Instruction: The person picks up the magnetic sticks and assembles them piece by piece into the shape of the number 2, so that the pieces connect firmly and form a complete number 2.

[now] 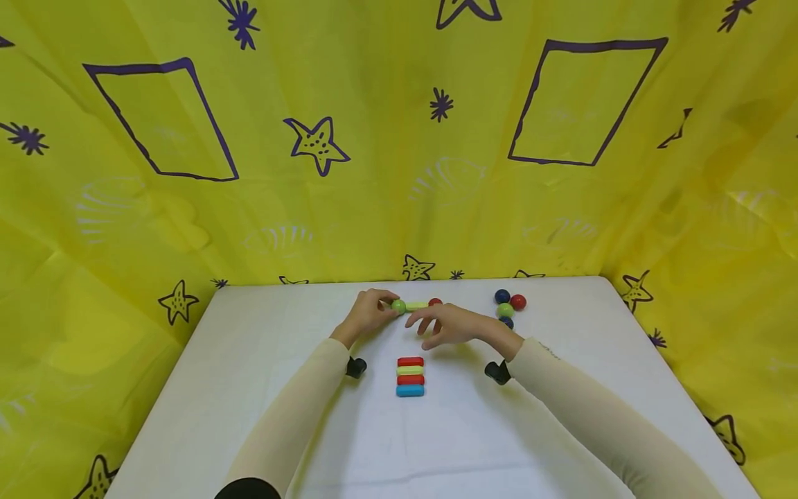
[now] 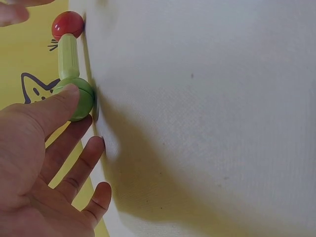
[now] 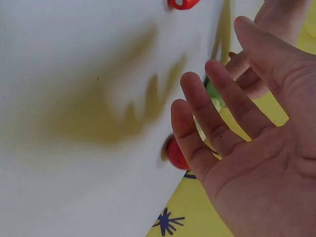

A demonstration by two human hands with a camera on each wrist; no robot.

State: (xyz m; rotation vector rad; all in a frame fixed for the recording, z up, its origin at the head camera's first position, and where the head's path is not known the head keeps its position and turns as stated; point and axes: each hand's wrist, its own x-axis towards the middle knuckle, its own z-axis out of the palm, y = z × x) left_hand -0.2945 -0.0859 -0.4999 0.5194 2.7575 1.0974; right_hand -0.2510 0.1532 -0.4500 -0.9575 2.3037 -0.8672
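Toward the back of the white table, my left hand [image 1: 369, 313] pinches a green ball [image 2: 81, 98] between thumb and fingers. A pale green ribbed rod [image 2: 68, 55] joins that ball to a red ball [image 2: 67, 24] at its far end, making one piece lying left to right. My right hand [image 1: 451, 324] hovers on the near side of the red end, its fingers spread and holding nothing. In the right wrist view its fingers partly hide the red ball [image 3: 177, 153].
Nearer the person, a stack of short rods in red, yellow and blue [image 1: 410, 380] lies side by side on the table [image 1: 249, 388]. To the right sits a cluster of loose balls, blue, red [image 1: 518, 302] and green. A yellow patterned curtain [image 1: 374, 208] encloses the table's back and sides.
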